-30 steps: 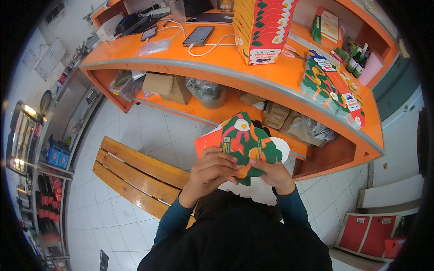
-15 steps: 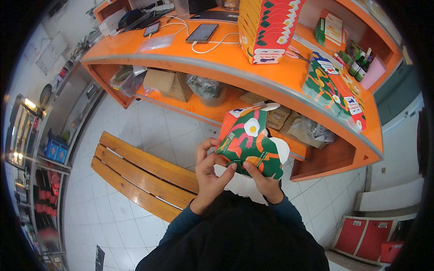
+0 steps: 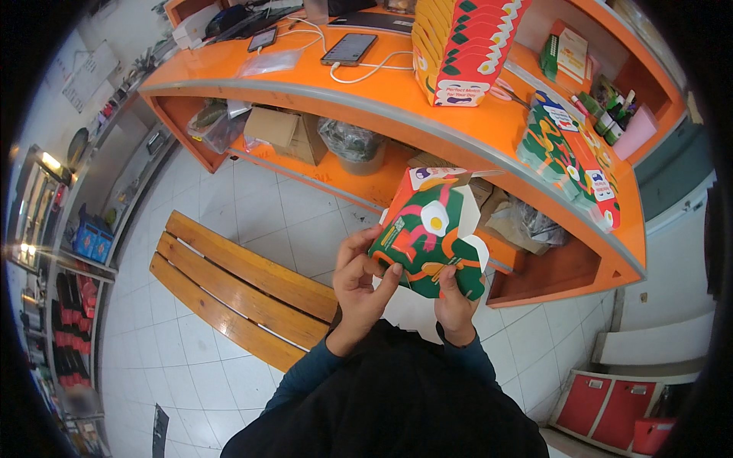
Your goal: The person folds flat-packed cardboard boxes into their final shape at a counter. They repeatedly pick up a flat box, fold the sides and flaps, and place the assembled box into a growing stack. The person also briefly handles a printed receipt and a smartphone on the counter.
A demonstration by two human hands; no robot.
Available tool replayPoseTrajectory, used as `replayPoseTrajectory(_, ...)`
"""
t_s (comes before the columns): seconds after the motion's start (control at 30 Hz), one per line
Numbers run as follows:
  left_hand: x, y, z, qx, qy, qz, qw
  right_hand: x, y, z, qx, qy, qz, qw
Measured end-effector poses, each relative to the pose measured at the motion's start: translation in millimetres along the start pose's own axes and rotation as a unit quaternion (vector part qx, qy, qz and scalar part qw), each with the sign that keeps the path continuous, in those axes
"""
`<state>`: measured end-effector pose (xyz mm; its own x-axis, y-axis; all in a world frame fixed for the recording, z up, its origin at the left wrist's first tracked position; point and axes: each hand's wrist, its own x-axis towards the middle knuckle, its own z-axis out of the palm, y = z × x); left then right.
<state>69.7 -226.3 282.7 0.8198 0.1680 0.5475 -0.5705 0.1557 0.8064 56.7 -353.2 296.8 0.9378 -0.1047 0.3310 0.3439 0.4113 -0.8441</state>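
A colourful paperboard food box (image 3: 427,229), printed in green, red and pink with a fried egg, is held in front of my body. It looks partly folded, with white inner flaps showing on its right side. My left hand (image 3: 360,284) grips its lower left edge, thumb on the printed face and fingers bent at the side. At the lower right edge, my right hand (image 3: 456,307) pinches the board with the thumb on top; its other fingers are hidden behind. On the orange counter (image 3: 305,88) stands a tall stack of nested folded boxes (image 3: 466,57).
Flat printed box blanks (image 3: 569,153) lie on the counter's right, near scissors (image 3: 510,93) and a pink cup (image 3: 635,131). A charging phone (image 3: 350,49) lies farther left. Below are a cardboard box (image 3: 284,133) and a lined bin (image 3: 351,145). A wooden bench (image 3: 237,290) stands at left.
The box has tilted so its printed face shows more fully, and its lower edge looks straighter. My right thumb has moved rightward, away from my left thumb.
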Motion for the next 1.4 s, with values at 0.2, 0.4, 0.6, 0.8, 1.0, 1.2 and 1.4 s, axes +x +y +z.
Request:
replayPoseTrajectory(0.2, 6.3, 10.5, 4.3, -0.087, -0.025, -0.142, 0.986, 4.2, 0.7, -9.9, 0.094, -0.057, 0.119, 0.987)
replayPoseTrajectory(0.4, 3.8, -15.1, -8.5, -0.057, -0.078, -0.167, 0.981, -8.0, 15.0, -35.1, -0.042, -0.154, 0.165, 0.973)
replayPoseTrajectory(0.6, 28.9, -6.2, -22.0, -0.137, -0.167, -0.233, 0.948, -11.3, -4.4, -40.5, -0.076, -0.194, 0.215, 0.954)
replayPoseTrajectory(0.8, 41.3, 11.6, -10.8, -0.152, -0.345, -0.195, 0.905, -13.1, -7.9, -42.5, -0.021, -0.199, 0.218, 0.955)
replayPoseTrajectory(1.0, 27.0, 8.4, -0.2, -0.024, -0.217, -0.056, 0.974, 3.8, -19.1, -35.7, -0.042, -0.194, 0.196, 0.96)
replayPoseTrajectory(1.2, 26.3, 2.8, -3.4, -0.087, -0.154, -0.09, 0.98, 6.6, -17.9, -37.2, -0.05, -0.207, 0.169, 0.962)
replayPoseTrajectory(1.4, 19.4, -0.6, 3.4, -0.072, -0.114, -0.033, 0.99, 0.6, -15.3, -35.5, -0.106, -0.151, 0.234, 0.955)
